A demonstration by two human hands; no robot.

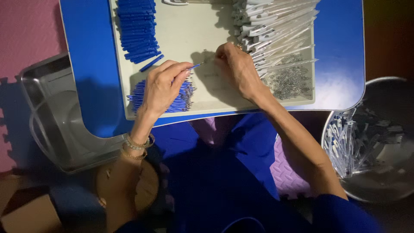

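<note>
My left hand point(163, 86) pinches a thin blue pen refill point(196, 66), its tip pointing right toward my right hand point(236, 67). The right hand's fingers are closed over something small near the refill's tip; what it grips is too small to tell. Both hands hover over a pale tray point(198, 30) on a blue lap table point(90, 64). Under my left hand lies a bundle of blue refills point(183, 98). A pile of small metal springs point(290, 82) lies right of my right hand.
Blue pen barrels point(138, 28) are stacked at the tray's top left, clear pen bodies point(276, 26) at top right. A metal tray point(56, 116) sits at left, a round metal bowl point(388, 142) with clear pen parts at right.
</note>
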